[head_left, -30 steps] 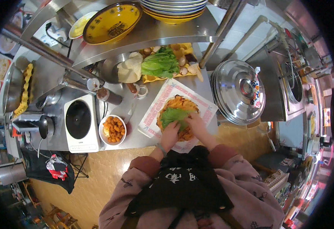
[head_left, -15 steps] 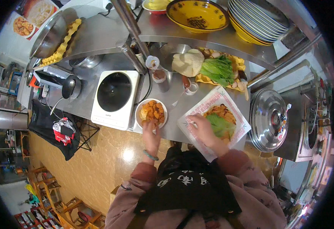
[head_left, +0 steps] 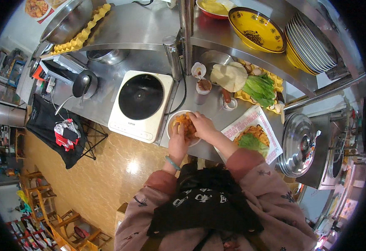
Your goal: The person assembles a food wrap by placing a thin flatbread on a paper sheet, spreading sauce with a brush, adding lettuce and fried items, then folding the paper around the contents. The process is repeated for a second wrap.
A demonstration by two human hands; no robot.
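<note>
Both my hands are in a white bowl [head_left: 169, 126] of orange-brown fried pieces [head_left: 184, 121] at the counter's front edge. My left hand [head_left: 178, 142] has its fingers curled on the pieces at the near left. From the right, my right hand [head_left: 202, 126] reaches over the rim, fingers bent down around pieces; its fingertips are partly hidden. Right of the bowl lies a printed paper sheet [head_left: 256, 116]. On the paper sit a green lettuce leaf [head_left: 253, 142] and browned strips [head_left: 256, 131].
Left of the bowl is a white induction cooker [head_left: 130, 129]. Behind stand a sauce bottle [head_left: 202, 93], stacked flatbreads [head_left: 229, 76] and lettuce [head_left: 259, 90] on a yellow egg tray [head_left: 278, 85]. A steel shelf [head_left: 153, 27] overhangs the back. A large lidded pot [head_left: 298, 142] stands right.
My right hand has left the paper sheet and moved left into the bowl beside my left hand. The view has shifted, so the counter things appear displaced.
</note>
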